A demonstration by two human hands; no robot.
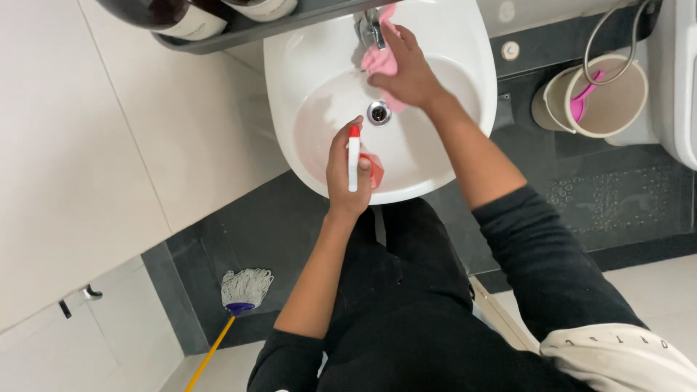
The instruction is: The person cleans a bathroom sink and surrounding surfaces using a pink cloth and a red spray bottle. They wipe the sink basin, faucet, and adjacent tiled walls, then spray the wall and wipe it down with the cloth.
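My left hand [347, 170] is clenched round a spray bottle [356, 161] at the basin's [443, 156] 6 o'clock; light, rigid, best held at the neck. My right hand [408, 69] presses a pink cloth [380, 59], soft and limp, at 12 o'clock by the tap [371, 29].

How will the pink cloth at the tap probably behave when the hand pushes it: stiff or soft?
The pink cloth probably stays floppy: it bunches under the right hand beside the tap. It looks light for its size. On the smooth white sink it may slide easily, more so if wet, which cannot be told.
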